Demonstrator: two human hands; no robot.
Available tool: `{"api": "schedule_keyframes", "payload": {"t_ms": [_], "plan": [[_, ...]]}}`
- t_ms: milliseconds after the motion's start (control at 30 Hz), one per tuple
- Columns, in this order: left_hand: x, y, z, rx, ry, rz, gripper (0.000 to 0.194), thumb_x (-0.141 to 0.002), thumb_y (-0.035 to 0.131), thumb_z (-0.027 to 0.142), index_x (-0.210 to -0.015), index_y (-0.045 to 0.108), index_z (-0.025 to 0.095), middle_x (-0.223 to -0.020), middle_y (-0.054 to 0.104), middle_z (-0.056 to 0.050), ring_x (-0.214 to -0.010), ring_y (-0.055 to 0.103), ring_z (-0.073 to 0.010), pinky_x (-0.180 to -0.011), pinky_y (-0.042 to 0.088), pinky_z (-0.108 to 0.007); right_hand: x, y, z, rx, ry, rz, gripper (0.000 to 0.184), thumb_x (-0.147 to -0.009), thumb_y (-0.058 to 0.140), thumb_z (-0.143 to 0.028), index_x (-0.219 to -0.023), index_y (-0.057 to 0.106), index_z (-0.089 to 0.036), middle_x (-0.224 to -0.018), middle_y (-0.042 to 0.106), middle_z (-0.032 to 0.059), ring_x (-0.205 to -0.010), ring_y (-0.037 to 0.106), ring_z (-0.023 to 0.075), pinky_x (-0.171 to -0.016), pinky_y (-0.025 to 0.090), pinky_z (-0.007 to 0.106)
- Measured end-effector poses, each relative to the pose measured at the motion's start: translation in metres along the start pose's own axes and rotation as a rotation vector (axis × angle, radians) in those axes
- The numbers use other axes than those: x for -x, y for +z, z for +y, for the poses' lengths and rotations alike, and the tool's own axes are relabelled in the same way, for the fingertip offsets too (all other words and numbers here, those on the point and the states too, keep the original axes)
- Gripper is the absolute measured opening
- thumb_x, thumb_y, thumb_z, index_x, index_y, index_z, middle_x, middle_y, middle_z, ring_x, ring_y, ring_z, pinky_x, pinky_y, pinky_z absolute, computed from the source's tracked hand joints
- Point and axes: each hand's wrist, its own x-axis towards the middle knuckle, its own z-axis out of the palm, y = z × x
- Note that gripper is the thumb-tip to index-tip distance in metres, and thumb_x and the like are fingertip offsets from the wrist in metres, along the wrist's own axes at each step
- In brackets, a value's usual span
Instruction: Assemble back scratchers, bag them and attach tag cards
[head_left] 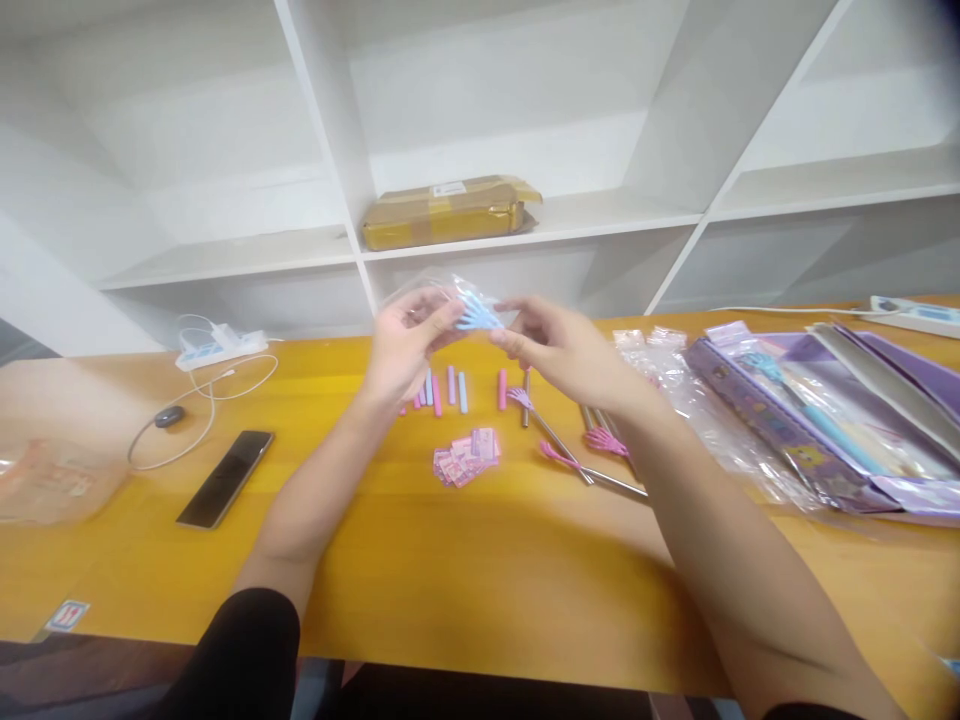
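My left hand (405,345) and my right hand (559,345) are raised together above the yellow table (450,570). Between them they pinch a clear plastic bag (435,290) with a small blue claw-shaped piece (478,316) at its mouth. The left fingers grip the bag, the right fingertips pinch near the blue piece. Below the hands lie short pink and blue sticks (446,388), a small pile of pink cards (466,457) and metal rods with pink claw heads (577,462).
A dark phone (225,478) lies at the left, with a power strip and white cable (217,350) behind it. Purple packages and clear bags (810,420) cover the right side. A brown parcel (450,212) sits on the white shelf. A clear bag (52,480) lies far left.
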Motion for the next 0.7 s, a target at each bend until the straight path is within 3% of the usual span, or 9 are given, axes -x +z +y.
{"api": "schedule_keyframes", "payload": {"t_ms": [67,133,200,400,533,600,700], "plan": [[-0.006,-0.009,0.006,0.025,0.052,0.050,0.035,-0.073,0.105,0.036,-0.096,0.083,0.020,-0.100,0.081,-0.002,-0.089,0.080,-0.0150,-0.085,0.069,-0.028,-0.002,-0.005,0.005,0.077,0.024,-0.056,0.076,-0.099,0.052,-0.090,-0.118,0.075,-0.019,-0.082,0.066,0.0035,-0.073,0.058,0.0156,-0.071,0.042,0.032],[-0.010,-0.017,0.011,0.039,0.067,0.075,0.035,-0.074,0.104,0.035,-0.098,0.084,0.021,-0.100,0.082,-0.002,-0.089,0.080,-0.0136,-0.084,0.069,-0.026,-0.004,-0.009,0.009,0.122,0.010,-0.071,0.081,-0.100,0.043,-0.093,-0.097,0.075,-0.019,-0.079,0.066,0.0042,-0.071,0.056,0.0151,-0.070,0.039,0.031],[-0.010,-0.020,0.013,0.034,0.049,0.075,0.035,-0.074,0.104,0.036,-0.099,0.084,0.020,-0.099,0.082,-0.002,-0.088,0.080,-0.0134,-0.085,0.069,-0.026,-0.007,-0.010,0.011,0.138,-0.019,-0.062,0.087,-0.098,0.039,-0.097,-0.087,0.074,-0.019,-0.078,0.067,0.0046,-0.071,0.056,0.0152,-0.071,0.039,0.031],[0.003,-0.005,-0.006,-0.014,-0.073,0.013,0.038,-0.072,0.105,0.039,-0.092,0.082,0.016,-0.096,0.083,-0.004,-0.089,0.082,-0.0175,-0.094,0.070,-0.034,-0.005,-0.003,0.002,0.142,-0.031,-0.036,0.084,-0.099,0.045,-0.095,-0.087,0.080,-0.019,-0.076,0.069,0.0045,-0.071,0.056,0.0155,-0.073,0.040,0.031],[0.012,0.007,-0.020,-0.014,-0.149,-0.024,0.040,-0.073,0.104,0.043,-0.092,0.083,0.015,-0.095,0.084,-0.007,-0.091,0.083,-0.0202,-0.096,0.070,-0.037,0.000,0.001,-0.007,0.147,-0.049,-0.019,0.081,-0.101,0.047,-0.091,-0.083,0.078,-0.018,-0.068,0.060,0.0023,-0.066,0.046,0.0130,-0.070,0.036,0.031],[0.012,0.009,-0.021,-0.009,-0.142,-0.019,0.039,-0.074,0.104,0.043,-0.093,0.083,0.016,-0.097,0.084,-0.007,-0.092,0.082,-0.0199,-0.094,0.069,-0.035,0.002,0.000,-0.009,0.139,-0.057,-0.034,0.079,-0.103,0.048,-0.089,-0.081,0.075,-0.018,-0.069,0.059,0.0021,-0.066,0.044,0.0125,-0.069,0.036,0.031],[0.007,0.002,-0.014,0.002,-0.069,0.044,0.036,-0.075,0.104,0.039,-0.095,0.083,0.017,-0.100,0.084,-0.007,-0.091,0.081,-0.0177,-0.089,0.069,-0.031,0.004,-0.010,-0.008,0.114,-0.008,-0.070,0.065,-0.103,0.059,-0.081,-0.096,0.077,-0.019,-0.078,0.067,0.0031,-0.069,0.054,0.0137,-0.068,0.039,0.031]]}}
